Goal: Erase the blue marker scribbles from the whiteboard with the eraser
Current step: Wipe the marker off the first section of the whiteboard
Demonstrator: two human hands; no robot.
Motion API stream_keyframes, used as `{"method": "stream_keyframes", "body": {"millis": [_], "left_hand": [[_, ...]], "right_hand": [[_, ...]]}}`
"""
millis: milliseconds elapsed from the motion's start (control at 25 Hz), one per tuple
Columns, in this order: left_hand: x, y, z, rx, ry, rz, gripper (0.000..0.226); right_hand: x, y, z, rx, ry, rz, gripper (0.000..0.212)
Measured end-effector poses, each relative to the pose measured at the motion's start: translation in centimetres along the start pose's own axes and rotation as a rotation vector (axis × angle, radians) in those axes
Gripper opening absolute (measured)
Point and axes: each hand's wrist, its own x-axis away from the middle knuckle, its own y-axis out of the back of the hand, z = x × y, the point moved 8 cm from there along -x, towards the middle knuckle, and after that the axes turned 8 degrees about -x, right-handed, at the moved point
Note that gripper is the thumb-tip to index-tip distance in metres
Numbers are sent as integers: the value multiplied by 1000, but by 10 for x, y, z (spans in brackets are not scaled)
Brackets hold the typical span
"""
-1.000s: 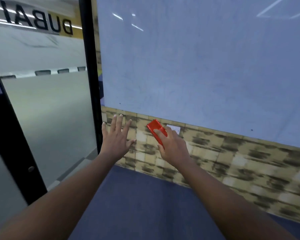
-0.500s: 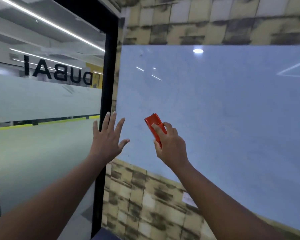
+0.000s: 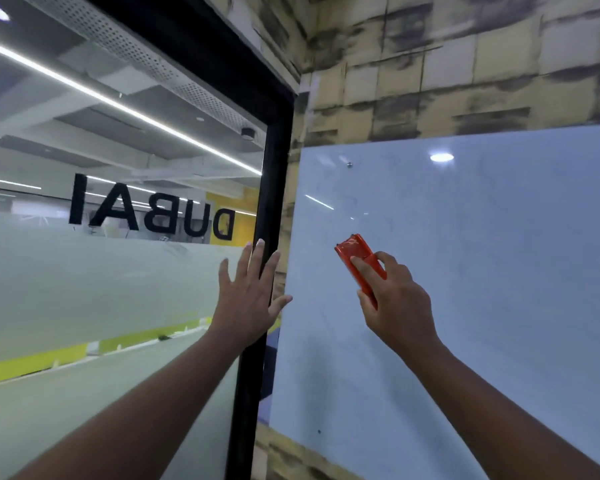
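While the right hand (image 3: 399,306) presses forward, its fingers (image 3: 362,268) are clamped on the red eraser (image 3: 359,263), which sits tilted against the whiteboard (image 3: 499,271), upper end leaning left, in the board's left part below the top edge. Faint bluish traces show on the board around the eraser, too pale to read as clear scribbles. Over on the left, the left hand (image 3: 248,299) is raised flat with fingers spread apart, holding nothing, in front of the black door frame (image 3: 274,188); whether it touches the frame, I cannot tell. Left of that frame, the glass panel (image 3: 101,289) carries mirrored "DUBAI" lettering (image 3: 149,213). Tan patterned wall (image 3: 447,64) runs above the board.
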Motion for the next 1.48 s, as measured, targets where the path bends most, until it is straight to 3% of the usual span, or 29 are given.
{"method": "stream_keyframes", "body": {"millis": [320, 600, 880, 1080, 1480], "left_hand": [[-96, -123, 13, 54, -51, -88, 72], [-202, -229, 8, 37, -63, -102, 78], [-293, -300, 12, 176, 63, -145, 83], [-356, -338, 16, 161, 10, -209, 77], [-474, -392, 25, 568, -23, -455, 66]], "right_hand": [[-88, -132, -35, 114, 70, -39, 73], [-179, -212, -99, 125, 99, -229, 70], [-264, -286, -132, 162, 124, -256, 67], [-304, -319, -127, 255, 200, -317, 65], [-386, -344, -143, 428, 178, -424, 50]]}}
